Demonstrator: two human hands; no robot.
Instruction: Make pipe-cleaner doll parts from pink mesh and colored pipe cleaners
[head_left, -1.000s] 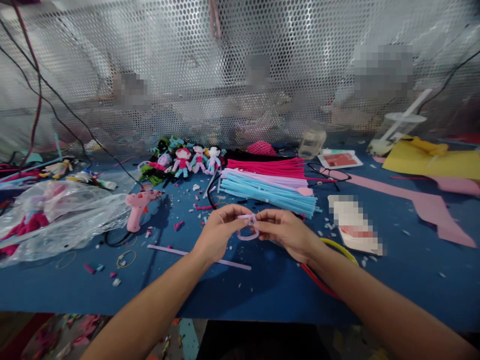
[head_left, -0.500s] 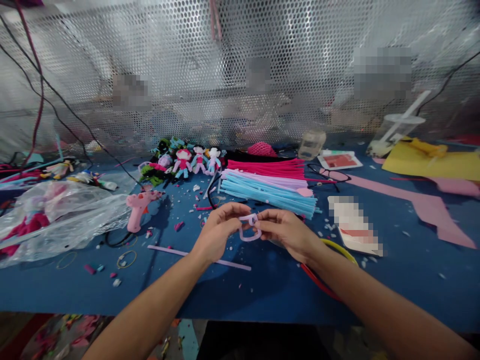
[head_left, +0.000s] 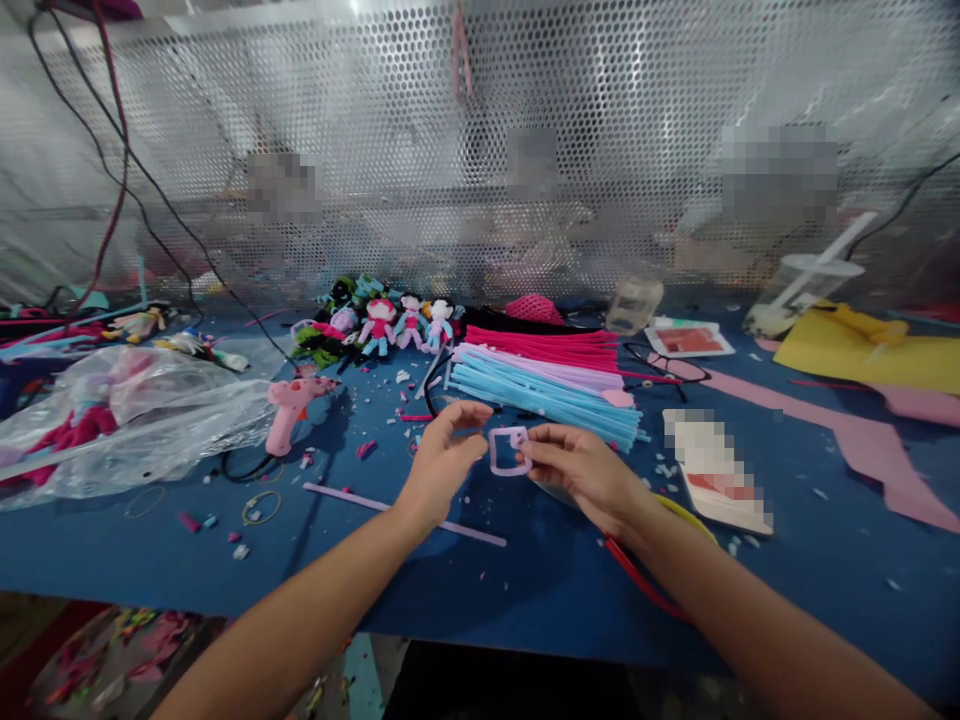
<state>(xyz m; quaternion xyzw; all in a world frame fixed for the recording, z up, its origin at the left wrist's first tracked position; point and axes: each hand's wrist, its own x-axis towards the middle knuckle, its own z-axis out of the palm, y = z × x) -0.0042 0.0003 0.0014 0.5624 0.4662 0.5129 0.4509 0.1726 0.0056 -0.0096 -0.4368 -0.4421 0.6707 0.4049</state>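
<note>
A lilac pipe cleaner bent into a small squarish loop (head_left: 498, 470) is pinched at its right side between the thumb and fingers of my right hand (head_left: 581, 468). Just left of the loop, my left hand (head_left: 442, 465) has its thumb and fingers apart with nothing between them. A straight lilac pipe cleaner (head_left: 349, 497) lies on the blue table, passing beneath my left forearm. Beyond my hands lie bundles of blue pipe cleaners (head_left: 547, 395), lilac pipe cleaners (head_left: 585, 376) and dark pink pipe cleaners (head_left: 540, 346).
A pink glue gun (head_left: 285, 415) with a cable stands left, near a plastic bag (head_left: 202, 410). Small dolls (head_left: 379, 325) sit at the back. To the right are glasses (head_left: 694, 375), a partly blurred white object (head_left: 720, 480), pink felt (head_left: 847, 420) and a cup with a straw (head_left: 799, 290).
My left hand has let go of the lilac loop and opened beside it. The loop now looks squarer and stays in my right hand. The whole view has shifted slightly.
</note>
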